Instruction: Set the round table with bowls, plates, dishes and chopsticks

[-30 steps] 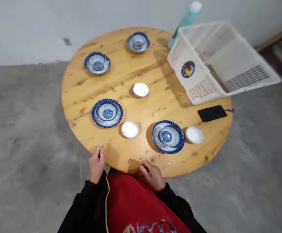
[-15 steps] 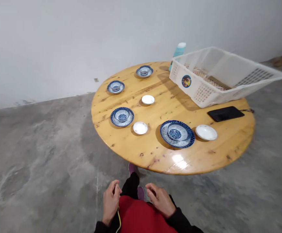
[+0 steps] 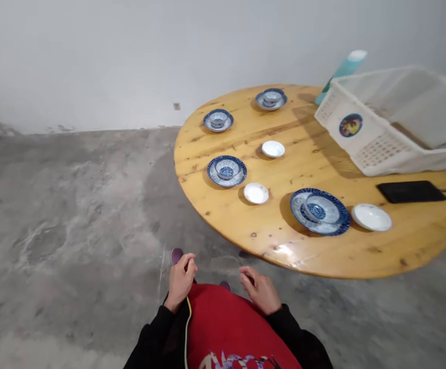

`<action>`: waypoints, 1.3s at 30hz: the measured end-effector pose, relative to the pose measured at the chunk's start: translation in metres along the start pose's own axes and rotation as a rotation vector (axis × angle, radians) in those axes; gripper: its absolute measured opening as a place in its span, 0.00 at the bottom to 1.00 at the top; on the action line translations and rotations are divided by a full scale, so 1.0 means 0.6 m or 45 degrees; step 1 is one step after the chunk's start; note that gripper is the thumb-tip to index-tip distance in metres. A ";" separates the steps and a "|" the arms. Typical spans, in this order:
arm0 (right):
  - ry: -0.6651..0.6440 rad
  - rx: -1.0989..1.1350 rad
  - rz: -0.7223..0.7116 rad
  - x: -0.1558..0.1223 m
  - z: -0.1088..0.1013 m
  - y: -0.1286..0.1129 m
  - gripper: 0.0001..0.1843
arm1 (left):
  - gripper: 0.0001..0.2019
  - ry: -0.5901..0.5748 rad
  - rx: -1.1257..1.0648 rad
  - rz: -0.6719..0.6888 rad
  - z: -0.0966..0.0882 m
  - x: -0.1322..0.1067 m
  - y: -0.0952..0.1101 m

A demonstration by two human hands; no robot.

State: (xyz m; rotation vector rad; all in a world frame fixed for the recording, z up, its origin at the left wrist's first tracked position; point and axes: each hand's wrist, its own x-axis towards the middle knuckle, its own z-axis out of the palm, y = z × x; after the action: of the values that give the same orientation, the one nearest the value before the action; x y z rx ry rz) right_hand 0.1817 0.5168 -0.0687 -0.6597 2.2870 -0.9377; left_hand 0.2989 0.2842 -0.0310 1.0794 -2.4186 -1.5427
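- While the person is standing a little way off from the round wooden surface, both hands are hanging low in front of a red garment, well clear of the dishes;
- The left hand is resting at the garment's edge, fingers curled loosely inward with nothing in them; whether thumb and fingertips are touching, I cannot tell;
- The right hand is hovering on the other side of the garment, fingers bent and slightly apart, also holding nothing;
- A purple shoe tip is showing on the concrete floor just beyond the left hand;
- Nearest the right hand, up on the surface, a large blue-patterned plate is carrying a small blue bowl; a white saucer is sitting just beside it on the right;
- Another white saucer is lying between that plate and a second blue plate with a bowl, which is sitting towards the surface's left edge;
- A third white saucer is lying nearer the middle; two more blue bowl-and-plate sets are standing along the far rim, well apart from each other;
- A white plastic basket with a round sticker is occupying the far right side; a teal bottle is leaning behind it; a black phone is lying flat in front of the basket.
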 end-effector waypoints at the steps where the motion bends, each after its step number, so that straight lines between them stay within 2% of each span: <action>1: -0.015 -0.001 -0.013 0.021 0.011 -0.020 0.22 | 0.20 0.041 -0.009 -0.012 -0.026 0.013 -0.009; 6: -0.112 -0.093 -0.137 0.148 0.083 -0.173 0.18 | 0.23 0.321 -0.040 -0.115 -0.189 0.090 -0.065; 9: -0.160 -0.121 -0.186 0.218 0.131 -0.265 0.16 | 0.24 0.440 0.007 -0.145 -0.283 0.136 -0.095; 12: -0.177 -0.132 -0.203 0.270 0.169 -0.331 0.15 | 0.25 0.429 0.068 -0.139 -0.354 0.186 -0.111; 14: -0.163 -0.140 -0.196 0.297 0.183 -0.358 0.15 | 0.25 0.361 0.113 -0.122 -0.384 0.224 -0.112; 16: -0.128 -0.146 -0.181 0.320 0.187 -0.377 0.16 | 0.26 0.275 0.150 -0.082 -0.400 0.268 -0.104; 18: -0.077 -0.146 -0.160 0.342 0.186 -0.390 0.16 | 0.26 0.187 0.157 -0.006 -0.402 0.316 -0.091; 25: 0.038 -0.146 -0.078 0.444 0.183 -0.411 0.16 | 0.21 -0.190 0.137 0.300 -0.361 0.459 -0.045; 28: 0.075 -0.120 -0.063 0.512 0.178 -0.413 0.16 | 0.20 -0.305 0.239 0.395 -0.364 0.524 -0.040; 30: 0.086 -0.098 -0.047 0.565 0.170 -0.421 0.15 | 0.21 -0.338 0.306 0.406 -0.381 0.574 -0.038; 34: 0.124 -0.058 -0.052 0.685 0.145 -0.457 0.13 | 0.25 -0.365 0.410 0.238 -0.439 0.680 -0.022; 37: 0.169 -0.046 -0.063 0.774 0.128 -0.490 0.12 | 0.27 -0.374 0.339 0.224 -0.485 0.745 -0.001; 39: 0.179 -0.047 -0.096 0.826 0.119 -0.510 0.11 | 0.28 -0.448 0.254 0.225 -0.508 0.776 0.016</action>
State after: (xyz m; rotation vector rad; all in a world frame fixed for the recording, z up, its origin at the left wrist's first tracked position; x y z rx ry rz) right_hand -0.0563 -0.0186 -0.0413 -0.7213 2.4226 -1.0079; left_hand 0.0718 -0.2233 -0.0101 0.6350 -2.8592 -1.5719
